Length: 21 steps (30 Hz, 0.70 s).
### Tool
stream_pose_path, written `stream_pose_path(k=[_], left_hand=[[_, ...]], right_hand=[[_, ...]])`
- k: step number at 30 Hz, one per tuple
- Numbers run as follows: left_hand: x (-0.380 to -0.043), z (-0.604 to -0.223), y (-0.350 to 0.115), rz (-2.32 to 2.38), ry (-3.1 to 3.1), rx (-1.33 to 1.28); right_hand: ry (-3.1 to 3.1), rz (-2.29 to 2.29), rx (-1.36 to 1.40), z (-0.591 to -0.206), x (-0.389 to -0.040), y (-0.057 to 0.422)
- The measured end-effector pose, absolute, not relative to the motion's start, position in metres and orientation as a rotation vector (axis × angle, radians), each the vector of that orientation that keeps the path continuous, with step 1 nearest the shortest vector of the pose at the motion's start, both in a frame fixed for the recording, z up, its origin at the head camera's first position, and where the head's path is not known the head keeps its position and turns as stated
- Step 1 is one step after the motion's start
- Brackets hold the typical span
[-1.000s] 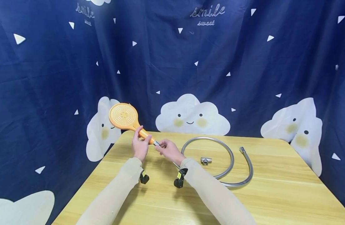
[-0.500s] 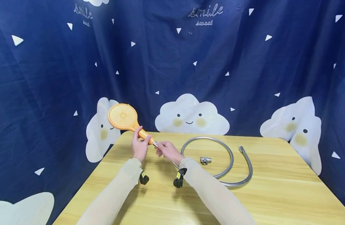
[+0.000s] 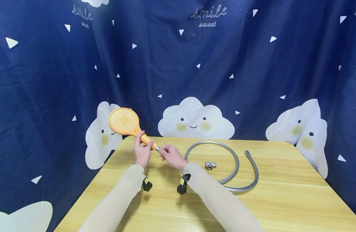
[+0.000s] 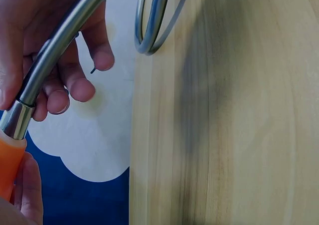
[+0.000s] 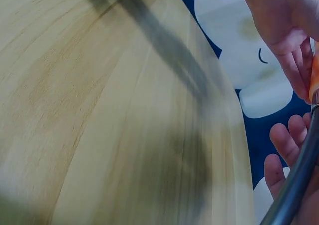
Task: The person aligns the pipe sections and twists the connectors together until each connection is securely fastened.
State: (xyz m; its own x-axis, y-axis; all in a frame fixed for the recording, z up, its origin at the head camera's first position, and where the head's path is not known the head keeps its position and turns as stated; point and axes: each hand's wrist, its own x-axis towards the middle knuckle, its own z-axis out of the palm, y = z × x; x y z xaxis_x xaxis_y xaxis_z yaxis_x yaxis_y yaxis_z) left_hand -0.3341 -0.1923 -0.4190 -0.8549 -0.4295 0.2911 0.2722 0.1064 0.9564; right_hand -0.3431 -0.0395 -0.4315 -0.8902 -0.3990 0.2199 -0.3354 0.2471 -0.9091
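Note:
My left hand (image 3: 142, 153) grips the handle of an orange shower head (image 3: 124, 121), whose pale perforated face is turned toward the head camera. At the handle's lower end sits the silver connector (image 4: 17, 119) of a grey metal shower hose (image 4: 67, 40), against the orange rim. My right hand (image 3: 173, 157) pinches the hose by this connector with thumb and forefinger; its other fingers (image 4: 79, 88) are loosely bent. Both hands are above the table. Part of the hose is hidden behind the right hand and forearm in the head view.
The rest of the hose loops over the wooden table (image 3: 282, 196), its free end fitting (image 3: 247, 153) lying at the right. A small chrome tee fitting (image 3: 210, 165) lies inside the loop. A dark blue curtain (image 3: 178, 64) with cloud prints surrounds the table's back and sides.
My right fingers have shifted and closed up on the hose end near the connector. The left hand keeps its grip on the handle. The whole head view has drifted slightly.

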Motion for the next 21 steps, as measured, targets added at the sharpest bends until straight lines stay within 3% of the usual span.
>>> stream_pose_path(k=[21], left_hand=[[-0.332,-0.415,-0.193,-1.770,-1.908,0.155]], right_hand=[[2.530,-1.720,-0.734,-0.433,-0.342,-0.040]])
